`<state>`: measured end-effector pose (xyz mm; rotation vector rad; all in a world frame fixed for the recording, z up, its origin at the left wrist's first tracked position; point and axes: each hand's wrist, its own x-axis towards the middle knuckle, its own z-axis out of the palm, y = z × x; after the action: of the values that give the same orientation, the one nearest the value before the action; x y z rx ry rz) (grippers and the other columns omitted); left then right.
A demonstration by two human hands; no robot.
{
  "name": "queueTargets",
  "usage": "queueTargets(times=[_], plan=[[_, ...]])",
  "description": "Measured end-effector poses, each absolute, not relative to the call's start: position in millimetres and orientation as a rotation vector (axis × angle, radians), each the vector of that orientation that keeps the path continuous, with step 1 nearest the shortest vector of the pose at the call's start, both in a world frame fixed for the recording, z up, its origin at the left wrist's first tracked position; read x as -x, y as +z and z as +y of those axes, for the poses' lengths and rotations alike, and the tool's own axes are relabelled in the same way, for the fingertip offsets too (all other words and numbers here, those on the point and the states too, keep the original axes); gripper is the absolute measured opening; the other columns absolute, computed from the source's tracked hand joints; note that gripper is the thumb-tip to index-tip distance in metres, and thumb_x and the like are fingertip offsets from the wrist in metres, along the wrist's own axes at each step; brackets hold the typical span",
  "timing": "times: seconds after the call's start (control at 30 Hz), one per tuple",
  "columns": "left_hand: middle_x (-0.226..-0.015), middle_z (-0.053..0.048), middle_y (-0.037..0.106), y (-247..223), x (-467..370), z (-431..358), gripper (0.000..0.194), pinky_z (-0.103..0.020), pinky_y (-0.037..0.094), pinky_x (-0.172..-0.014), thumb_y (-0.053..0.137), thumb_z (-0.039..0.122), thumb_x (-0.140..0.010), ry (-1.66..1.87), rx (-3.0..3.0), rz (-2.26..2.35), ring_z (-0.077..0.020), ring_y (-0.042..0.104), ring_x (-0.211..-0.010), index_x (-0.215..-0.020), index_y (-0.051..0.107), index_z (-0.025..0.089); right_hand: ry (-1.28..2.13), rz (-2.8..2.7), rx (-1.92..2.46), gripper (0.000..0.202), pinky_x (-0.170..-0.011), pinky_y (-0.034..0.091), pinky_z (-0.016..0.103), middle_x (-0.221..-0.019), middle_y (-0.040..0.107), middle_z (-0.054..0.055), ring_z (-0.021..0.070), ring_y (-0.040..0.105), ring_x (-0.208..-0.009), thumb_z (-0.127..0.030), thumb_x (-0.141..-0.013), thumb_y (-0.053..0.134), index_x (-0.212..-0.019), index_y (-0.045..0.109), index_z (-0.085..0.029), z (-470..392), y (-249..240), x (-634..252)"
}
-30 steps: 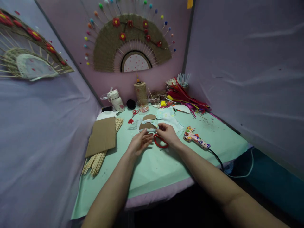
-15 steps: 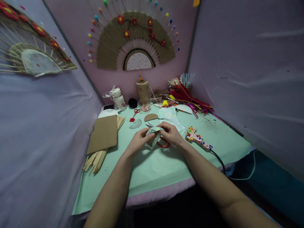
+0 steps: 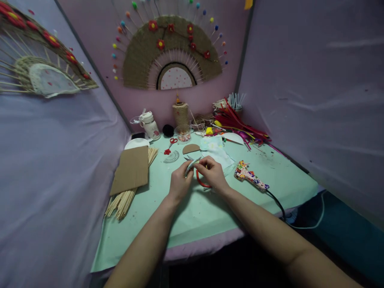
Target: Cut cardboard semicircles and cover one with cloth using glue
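Between my hands is a small fabric-covered cardboard piece (image 3: pixel 193 163), pale blue-green and seen nearly edge-on. My left hand (image 3: pixel 180 181) is closed on its left side, the thumb partly hidden. My right hand (image 3: pixel 212 174) pinches its right end with thumb and fingertips. Red-handled scissors (image 3: pixel 201 183) lie on the table just below and behind the hands, their blade tips showing to the upper left. Past the hands rest a brown cardboard half-circle (image 3: pixel 191 149) and a light patterned cloth (image 3: pixel 218 155).
A colourful glue gun (image 3: pixel 251 178) with a black cord lies at right. At left, a cardboard sheet (image 3: pixel 131 170) covers wooden sticks (image 3: pixel 123 203). A protractor (image 3: pixel 171 157), small red scissors (image 3: pixel 171 145), a twine spool (image 3: pixel 180 115), a white bottle (image 3: pixel 149 125) and red pipe cleaners (image 3: pixel 240 120) stand farther back.
The fabric-covered piece has turned from showing its brown inner face to nearly edge-on. My left hand has rotated more upright, and my right fingers have shifted slightly along the edge.
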<state>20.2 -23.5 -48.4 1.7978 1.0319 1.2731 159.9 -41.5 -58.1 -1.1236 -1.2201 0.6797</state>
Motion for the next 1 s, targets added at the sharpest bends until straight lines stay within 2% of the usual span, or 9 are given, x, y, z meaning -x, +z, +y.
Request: queueTargets(times=[0.13, 0.3, 0.5, 0.6, 0.8, 1.0], plan=[[-0.094, -0.001, 0.071, -51.3, -23.2, -24.9, 0.029, -0.025, 0.043, -0.080, 0.066, 0.014, -0.074, 1.268, -1.752, 1.038, -0.0182, 0.061, -0.082, -0.100, 0.071, 0.026, 0.730, -1.163, 1.116, 0.023, -0.065, 0.043, 0.029, -0.076, 0.055, 0.002, 0.0167, 0.051, -0.073, -0.042, -0.077, 0.066, -0.070, 0.060, -0.021, -39.5, -62.4, -158.0], [-0.086, -0.001, 0.070, -52.3, -29.0, -28.8, 0.023, -0.025, 0.043, -0.076, 0.067, 0.021, -0.076, 1.268, -1.646, 1.051, -0.0179, 0.061, -0.078, -0.099, 0.070, 0.023, 0.659, -1.136, 1.096, 0.020, -0.075, 0.049, 0.031, -0.104, 0.053, 0.008, 0.0215, 0.053, -0.099, -0.041, -0.076, 0.065, -0.073, 0.060, -0.021, -40.9, -60.9, -155.0], [-0.085, -0.002, 0.069, -53.2, -28.8, -28.6, 0.023, -0.023, 0.043, -0.069, 0.069, 0.028, -0.076, 1.243, -1.492, 0.971, -0.0155, 0.057, -0.072, -0.097, 0.069, 0.019, 0.744, -1.144, 1.092, 0.021, -0.071, 0.049, 0.030, -0.082, 0.056, 0.003, 0.0191, 0.054, -0.084, -0.040, -0.080, 0.061, -0.074, 0.053, -0.022, -41.1, -60.1, -154.7], [-0.077, -0.001, 0.067, -51.2, -27.0, -27.0, 0.020, -0.024, 0.044, -0.071, 0.066, 0.033, -0.079, 1.256, -1.418, 0.956, -0.0160, 0.058, -0.073, -0.091, 0.070, 0.017, 0.668, -1.209, 1.106, 0.019, -0.071, 0.048, 0.030, -0.084, 0.056, 0.003, 0.0182, 0.054, -0.083, -0.038, -0.081, 0.060, -0.073, 0.052, -0.022, -42.3, -59.2, -154.2], [-0.087, -0.005, 0.071, -50.3, -26.9, -24.9, 0.020, -0.026, 0.044, -0.078, 0.065, 0.034, -0.081, 1.261, -1.496, 0.988, -0.0182, 0.061, -0.083, -0.089, 0.072, 0.017, 0.548, -1.310, 1.127, 0.016, -0.073, 0.048, 0.031, -0.085, 0.056, 0.004, 0.0184, 0.054, -0.084, -0.032, -0.083, 0.058, -0.072, 0.050, -0.022, -43.9, -58.5, -154.5], [-0.083, -0.004, 0.071, -53.3, -26.2, -22.3, 0.020, -0.025, 0.044, -0.075, 0.068, 0.034, -0.078, 1.258, -1.463, 0.990, -0.0177, 0.060, -0.080, -0.087, 0.072, 0.017, 0.537, -1.332, 1.150, 0.016, -0.072, 0.047, 0.030, -0.083, 0.056, 0.003, 0.0176, 0.054, -0.082, -0.031, -0.082, 0.058, -0.071, 0.051, -0.022, -43.8, -58.7, -156.2]])
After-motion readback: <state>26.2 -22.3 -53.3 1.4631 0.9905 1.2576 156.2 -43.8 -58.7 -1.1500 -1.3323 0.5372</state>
